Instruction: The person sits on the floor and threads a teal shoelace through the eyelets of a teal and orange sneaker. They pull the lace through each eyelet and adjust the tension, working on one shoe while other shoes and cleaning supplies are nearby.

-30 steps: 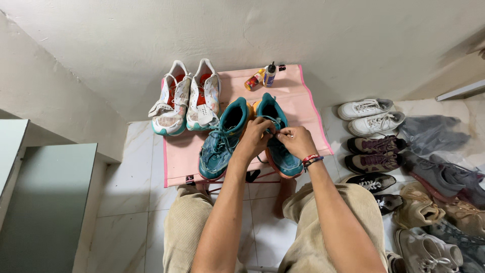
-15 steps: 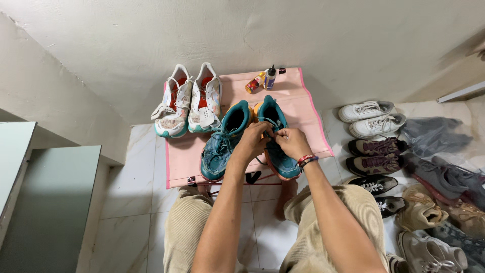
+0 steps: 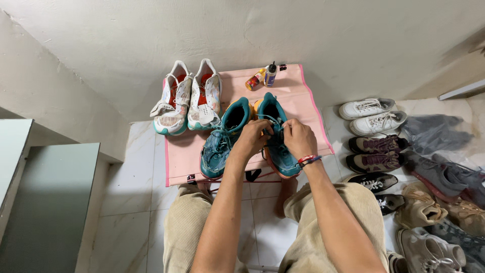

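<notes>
Wall (image 3: pixel 303 30): white plaster, fills the upper part of the head view. Floor (image 3: pixel 136 192): pale marble tiles. At left, a grey-green cabinet top (image 3: pixel 45 202).

Pink mat (image 3: pixel 298 96): lies on the floor against the wall, directly in front of the seated person; beige corduroy trousers (image 3: pixel 187 227) show at the bottom of the view.

Row of assorted shoes (image 3: pixel 404 167): on the floor to the right of the mat, approx. a dozen, white pair nearest the wall.

White sneakers (image 3: pixel 189 98): pair w/ red insoles and teal soles, at the mat's far-left corner, side by side, touching.

Teal sneakers (image 3: pixel 225 139): pair at mat centre, toes toward the person. Both hands are on the right-hand shoe (image 3: pixel 280 151).

Left hand (image 3: pixel 252 139): fingers pinched on the teal lace (image 3: pixel 270 121) over the tongue. Right hand (image 3: pixel 299 137): also closed on the lace, wrist w/ red and blue bands. Exact lace section held by each hand is prob. hidden under the fingers.

Two small bottles (image 3: pixel 263 77): at the mat's far edge, one orange and lying down, one w/ dark cap and upright.
</notes>
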